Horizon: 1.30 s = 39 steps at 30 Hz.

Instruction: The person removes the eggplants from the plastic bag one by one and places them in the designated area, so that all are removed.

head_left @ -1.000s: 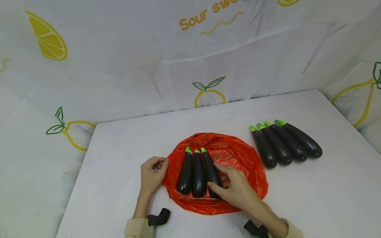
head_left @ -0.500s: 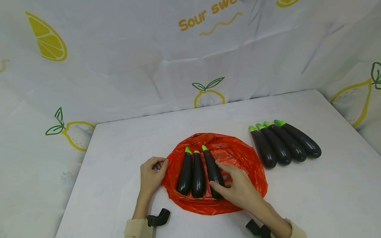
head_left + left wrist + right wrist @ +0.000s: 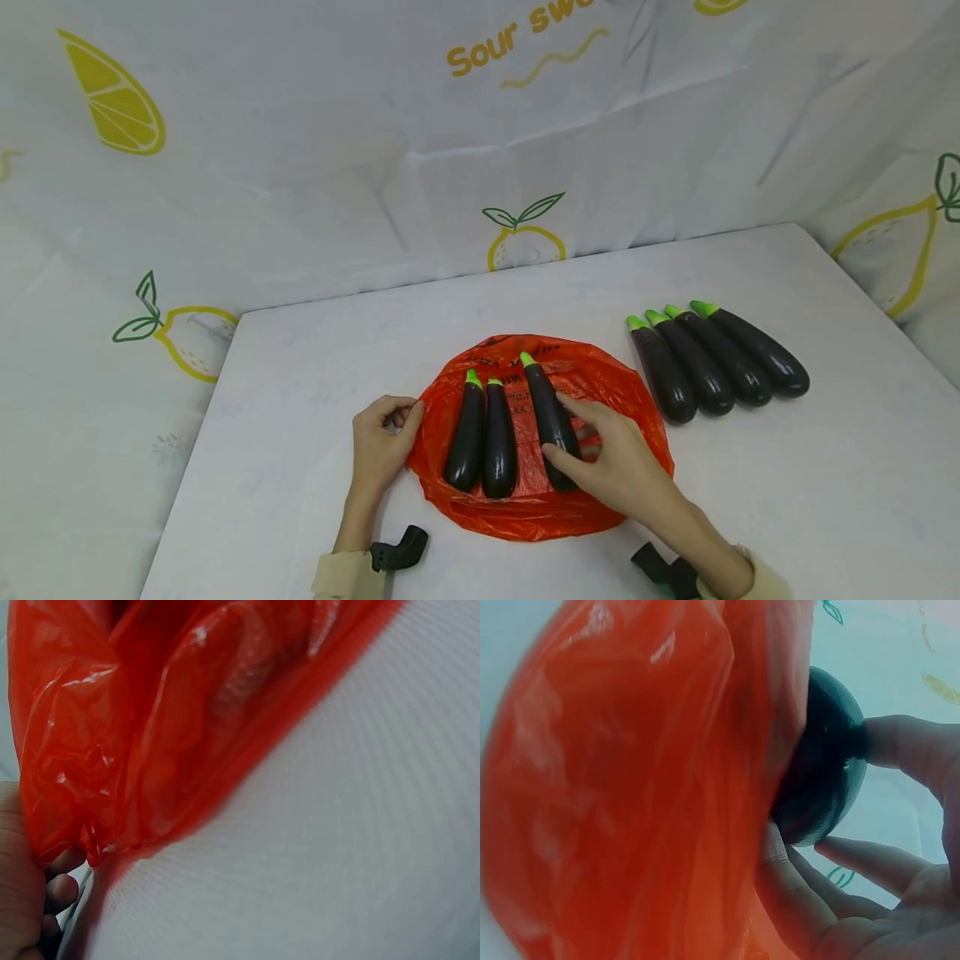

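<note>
A red plastic bag [image 3: 615,392] lies spread open on the white table, its rim rolled up around it. Inside it on the left, two dark eggplants with green tops rest side by side, a left one [image 3: 466,437] and a middle one [image 3: 500,442]. My right hand [image 3: 615,454] grips a third eggplant [image 3: 549,412] between thumb and fingers, apart from those two; its round end [image 3: 829,765] shows in the right wrist view. With thumb and fingers my left hand [image 3: 382,437] pinches the bag's left edge, and the crumpled bag [image 3: 150,735] fills much of the left wrist view.
Several more eggplants [image 3: 712,362] lie in a row on the table to the right of the bag. Behind the white table [image 3: 322,350] hangs a white cloth [image 3: 300,167] printed with lemons. A black wrist mount [image 3: 401,548] sits on the left wrist.
My right hand has moved the third eggplant to the right and slightly away from me, widening the gap from the other two. The left hand has stayed on the bag's edge.
</note>
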Each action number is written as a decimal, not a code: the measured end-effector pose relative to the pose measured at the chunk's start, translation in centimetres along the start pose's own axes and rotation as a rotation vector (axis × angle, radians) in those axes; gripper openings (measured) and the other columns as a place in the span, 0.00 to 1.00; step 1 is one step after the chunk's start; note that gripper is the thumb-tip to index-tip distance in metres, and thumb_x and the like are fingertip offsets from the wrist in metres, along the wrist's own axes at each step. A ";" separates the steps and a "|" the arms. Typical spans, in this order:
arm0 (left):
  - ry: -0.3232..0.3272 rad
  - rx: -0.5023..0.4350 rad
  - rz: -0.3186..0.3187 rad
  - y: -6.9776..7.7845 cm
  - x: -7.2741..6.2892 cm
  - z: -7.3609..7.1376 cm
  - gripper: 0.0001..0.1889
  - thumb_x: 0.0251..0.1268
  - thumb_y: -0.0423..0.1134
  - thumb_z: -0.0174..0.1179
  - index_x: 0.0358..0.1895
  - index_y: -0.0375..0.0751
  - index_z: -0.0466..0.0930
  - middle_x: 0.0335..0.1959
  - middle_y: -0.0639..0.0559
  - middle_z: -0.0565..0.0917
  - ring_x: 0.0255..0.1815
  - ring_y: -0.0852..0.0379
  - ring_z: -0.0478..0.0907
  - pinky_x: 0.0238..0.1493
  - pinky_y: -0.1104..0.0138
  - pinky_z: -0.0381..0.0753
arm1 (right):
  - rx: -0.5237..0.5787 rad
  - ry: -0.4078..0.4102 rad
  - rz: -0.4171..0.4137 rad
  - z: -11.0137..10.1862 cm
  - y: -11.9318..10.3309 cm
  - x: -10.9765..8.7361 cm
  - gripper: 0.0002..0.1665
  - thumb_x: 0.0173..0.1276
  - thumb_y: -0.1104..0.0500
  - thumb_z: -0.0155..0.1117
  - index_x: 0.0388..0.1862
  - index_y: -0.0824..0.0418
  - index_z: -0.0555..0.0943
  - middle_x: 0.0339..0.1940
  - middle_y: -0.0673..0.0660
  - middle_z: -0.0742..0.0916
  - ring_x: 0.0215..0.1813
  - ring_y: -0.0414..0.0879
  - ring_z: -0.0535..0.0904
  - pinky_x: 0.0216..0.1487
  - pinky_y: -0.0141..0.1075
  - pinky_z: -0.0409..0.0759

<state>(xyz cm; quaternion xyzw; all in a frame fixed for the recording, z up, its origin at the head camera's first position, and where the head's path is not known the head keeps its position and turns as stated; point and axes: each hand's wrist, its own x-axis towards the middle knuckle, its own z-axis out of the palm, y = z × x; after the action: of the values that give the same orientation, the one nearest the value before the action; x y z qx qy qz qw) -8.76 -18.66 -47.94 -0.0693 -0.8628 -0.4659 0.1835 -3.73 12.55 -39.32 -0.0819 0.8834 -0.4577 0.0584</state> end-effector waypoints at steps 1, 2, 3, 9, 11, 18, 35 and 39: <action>0.000 0.001 -0.001 0.0 0.0 0.0 0.05 0.63 0.37 0.69 0.34 0.39 0.89 0.22 0.54 0.81 0.26 0.64 0.71 0.30 0.74 0.73 | -0.003 0.004 0.001 -0.1 0.0 0.0 0.41 0.60 0.55 0.78 0.71 0.65 0.75 0.56 0.64 0.87 0.40 0.44 0.85 0.36 0.33 0.87; 0.001 0.002 -0.001 0.0 0.0 0.0 0.04 0.63 0.37 0.69 0.34 0.39 0.89 0.22 0.54 0.81 0.26 0.64 0.71 0.30 0.74 0.73 | -0.009 0.010 -0.003 -0.2 0.1 0.0 0.41 0.60 0.56 0.78 0.70 0.66 0.75 0.56 0.64 0.87 0.40 0.44 0.86 0.35 0.33 0.87; 0.002 0.003 -0.001 0.0 0.0 0.0 0.04 0.63 0.36 0.69 0.34 0.40 0.89 0.22 0.54 0.81 0.26 0.64 0.71 0.30 0.74 0.73 | -0.014 0.016 -0.002 -0.3 0.1 0.0 0.41 0.60 0.56 0.78 0.70 0.66 0.75 0.56 0.64 0.87 0.41 0.45 0.86 0.35 0.32 0.87; 0.001 -0.006 -0.001 -0.1 0.0 0.1 0.05 0.64 0.37 0.69 0.34 0.39 0.89 0.22 0.54 0.81 0.26 0.64 0.71 0.30 0.75 0.73 | -0.035 0.034 0.011 -1.1 0.3 0.0 0.41 0.60 0.55 0.78 0.71 0.66 0.74 0.55 0.65 0.87 0.42 0.47 0.86 0.35 0.34 0.88; -0.001 -0.009 -0.002 -0.1 0.0 0.1 0.05 0.64 0.37 0.69 0.34 0.39 0.89 0.22 0.54 0.81 0.26 0.64 0.71 0.30 0.75 0.73 | -0.038 0.028 0.029 -1.3 0.4 -0.1 0.42 0.61 0.55 0.77 0.72 0.66 0.74 0.56 0.65 0.86 0.43 0.47 0.85 0.36 0.35 0.88; 0.003 -0.005 0.001 0.0 0.0 0.0 0.04 0.63 0.36 0.69 0.34 0.40 0.89 0.23 0.54 0.81 0.26 0.64 0.72 0.30 0.75 0.73 | -0.046 0.036 0.042 -2.0 0.6 -0.2 0.41 0.61 0.56 0.77 0.72 0.65 0.73 0.58 0.67 0.85 0.44 0.48 0.85 0.38 0.38 0.89; 0.002 -0.011 0.007 -0.1 0.0 0.1 0.04 0.63 0.37 0.69 0.34 0.39 0.89 0.23 0.53 0.81 0.26 0.64 0.72 0.30 0.75 0.73 | -0.065 0.095 -0.007 -3.4 1.2 -0.4 0.39 0.62 0.60 0.76 0.71 0.66 0.74 0.57 0.69 0.85 0.43 0.51 0.87 0.36 0.38 0.89; 0.003 -0.016 0.008 -0.1 0.0 0.1 0.04 0.63 0.36 0.69 0.34 0.39 0.89 0.23 0.53 0.81 0.26 0.64 0.72 0.30 0.75 0.73 | -0.075 0.111 -0.012 -3.7 1.2 -0.4 0.38 0.62 0.60 0.76 0.71 0.65 0.74 0.58 0.69 0.85 0.44 0.52 0.87 0.36 0.39 0.89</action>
<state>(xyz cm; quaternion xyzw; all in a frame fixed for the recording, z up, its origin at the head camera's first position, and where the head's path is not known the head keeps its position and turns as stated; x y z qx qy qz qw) -8.79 -18.65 -48.06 -0.0735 -0.8586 -0.4720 0.1863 -4.10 16.31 -38.14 -0.0638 0.9014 -0.4283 0.0036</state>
